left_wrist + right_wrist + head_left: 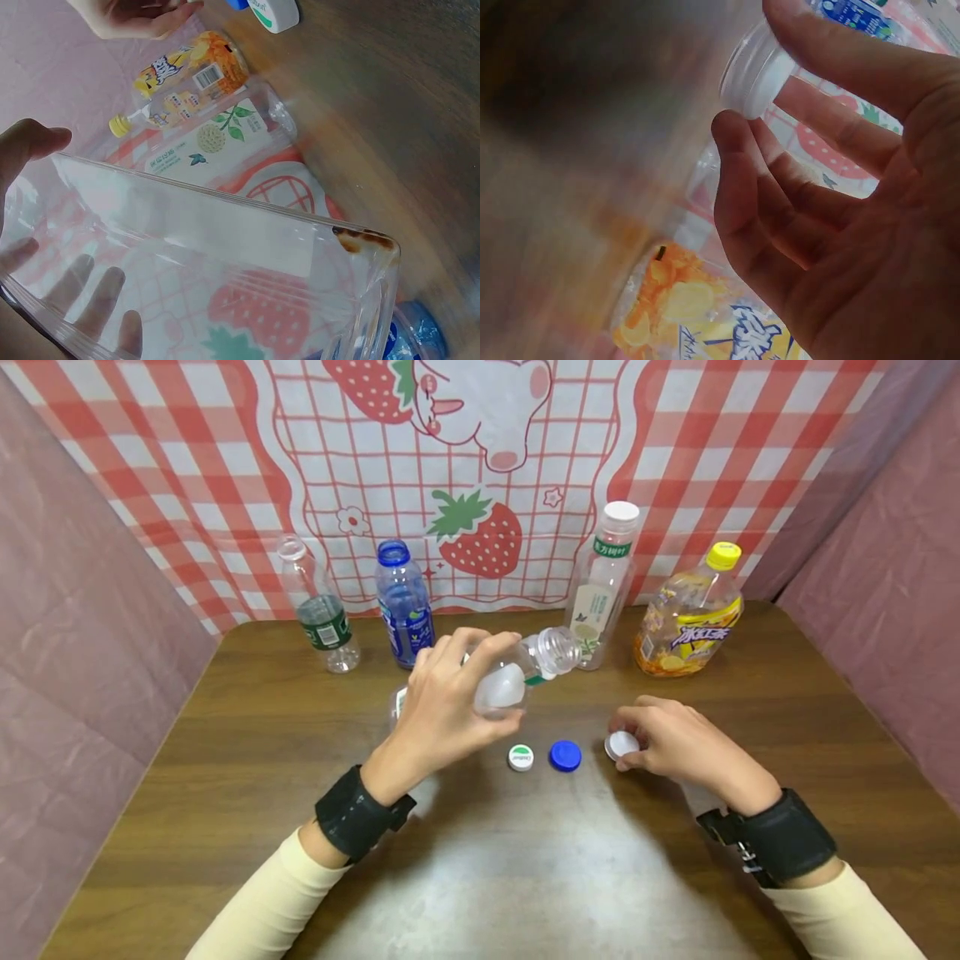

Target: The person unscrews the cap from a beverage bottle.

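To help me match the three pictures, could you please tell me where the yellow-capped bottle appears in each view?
Head: the yellow-capped bottle stands right of centre.
Left wrist: the yellow-capped bottle is at upper left, sideways in the picture.
Right wrist: the yellow-capped bottle is at the bottom, cut off by the lower edge.
Shared landmark: the strawberry-printed cloth.

Left hand (69, 281) grips a clear bottle (195, 225), fingers visible through its wall; dark brown patch (365, 240) at one corner. Beyond it, a leaf-labelled bottle (221, 139); beside that, a yellow-capped bottle (187, 86). Blue bottle (420, 330) shows partly, lower right. Right hand (142, 19) cut by top edge; green-marked cap (276, 13) and blue cap (238, 3) touch or nearly, on wooden tabletop (397, 112).
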A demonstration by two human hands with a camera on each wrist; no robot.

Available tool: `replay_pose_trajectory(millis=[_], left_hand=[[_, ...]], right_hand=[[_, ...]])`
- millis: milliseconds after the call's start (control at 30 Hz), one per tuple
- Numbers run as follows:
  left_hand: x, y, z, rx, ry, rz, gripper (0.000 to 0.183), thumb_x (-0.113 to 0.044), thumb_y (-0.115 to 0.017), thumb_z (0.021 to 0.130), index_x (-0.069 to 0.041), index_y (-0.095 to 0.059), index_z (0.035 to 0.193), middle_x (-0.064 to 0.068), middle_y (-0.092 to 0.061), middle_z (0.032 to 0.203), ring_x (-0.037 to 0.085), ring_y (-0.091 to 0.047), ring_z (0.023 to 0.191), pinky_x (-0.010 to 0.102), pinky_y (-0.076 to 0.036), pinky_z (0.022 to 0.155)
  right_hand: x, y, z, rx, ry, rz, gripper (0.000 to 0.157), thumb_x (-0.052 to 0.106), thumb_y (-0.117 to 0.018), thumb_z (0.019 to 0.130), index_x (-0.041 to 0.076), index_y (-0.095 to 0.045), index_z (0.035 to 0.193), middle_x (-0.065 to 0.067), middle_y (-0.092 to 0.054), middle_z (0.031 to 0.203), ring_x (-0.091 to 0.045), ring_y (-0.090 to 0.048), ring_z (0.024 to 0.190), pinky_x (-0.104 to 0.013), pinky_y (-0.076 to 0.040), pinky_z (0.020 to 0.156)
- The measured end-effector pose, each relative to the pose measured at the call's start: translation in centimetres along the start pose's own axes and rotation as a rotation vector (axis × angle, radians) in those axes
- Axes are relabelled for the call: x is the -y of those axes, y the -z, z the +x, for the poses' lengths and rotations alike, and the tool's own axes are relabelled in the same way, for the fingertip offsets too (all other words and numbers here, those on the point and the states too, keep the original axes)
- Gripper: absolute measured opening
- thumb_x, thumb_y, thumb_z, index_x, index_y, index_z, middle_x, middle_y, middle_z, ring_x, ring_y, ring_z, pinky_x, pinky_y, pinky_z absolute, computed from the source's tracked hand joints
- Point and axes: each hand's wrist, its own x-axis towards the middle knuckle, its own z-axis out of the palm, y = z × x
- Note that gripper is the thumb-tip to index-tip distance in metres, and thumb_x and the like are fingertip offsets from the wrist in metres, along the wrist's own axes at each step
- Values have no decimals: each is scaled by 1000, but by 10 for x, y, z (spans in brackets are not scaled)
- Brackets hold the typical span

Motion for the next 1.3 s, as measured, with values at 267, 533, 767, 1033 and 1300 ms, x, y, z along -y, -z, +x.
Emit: replay_pose_trajectory(millis=[267, 533, 767, 1033, 1300], left_hand=[[-3, 3, 5, -10, -6, 3, 80, -40, -91, 69, -25, -56, 138, 7, -65, 121, 24, -60, 101, 40, -45, 78], [-5, 2, 10, -20, -8, -25, 80, -39, -91, 70, -24, -55, 140, 7, -64, 122, 25, -61, 103, 41, -46, 81], [7, -6, 20, -64, 144, -238, 89, -37, -96, 67, -16, -50, 141, 9, -62, 127, 23, -60, 116, 42, -53, 96], [33, -33, 66, -72, 358, -397, 94, -39, -96, 68, -21, -42, 143, 8, -61, 133, 22, -60, 122, 43, -53, 100], [67, -73, 97, -167, 428, -451, 94, -35, -97, 69, -16, -41, 142, 7, -59, 136, 20, -60, 122, 39, -53, 103]], right_hand=[[-3, -4, 0, 65, -9, 29, 30, 19, -92, 73, 22, -73, 96, 4, -59, 84, -8, -51, 72, -27, -42, 62], [0, 3, -2, 55, -30, 2, 39, 32, -93, 72, 19, -72, 102, 4, -64, 87, -10, -59, 76, -30, -46, 63], [10, 22, -9, -4, -69, -35, 47, 43, -89, 77, 16, -72, 112, -5, -74, 104, -19, -72, 91, -42, -56, 70], [21, 29, -10, 2, -47, -16, 42, 42, -85, 82, 16, -72, 113, -4, -75, 108, -18, -72, 91, -42, -57, 71], [24, 25, -11, 1, -51, -16, 40, 39, -85, 83, 16, -72, 112, -3, -74, 108, -17, -71, 91, -41, -57, 72]])
